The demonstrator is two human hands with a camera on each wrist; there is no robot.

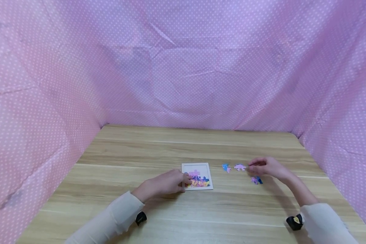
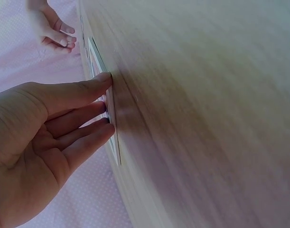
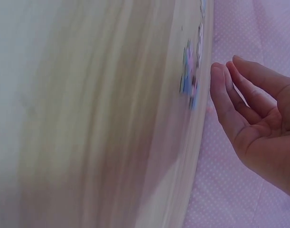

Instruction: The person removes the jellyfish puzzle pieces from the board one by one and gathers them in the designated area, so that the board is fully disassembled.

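Note:
A white-framed jigsaw puzzle point(image 1: 210, 184) lies on the table, its lower part filled with pink, yellow and blue pieces. My left hand point(image 1: 170, 182) rests at its left side, the fingertips and thumb point(image 2: 99, 83) touching the frame. To the right of the puzzle, my right hand point(image 1: 268, 167) hovers over the table with loosely bent fingers and nothing between them. Close to those fingertips lies a pink jigsaw piece point(image 1: 240, 167). A purple and blue piece point(image 1: 257, 180) is just below the right hand, and a blue and pink piece point(image 1: 225, 167) lies nearer the puzzle.
The wooden table point(image 1: 158, 145) has pink polka-dot cloth point(image 1: 183, 84) hanging behind it and along both sides. Black straps point(image 1: 141, 218) show by the cream sleeves point(image 1: 119, 210).

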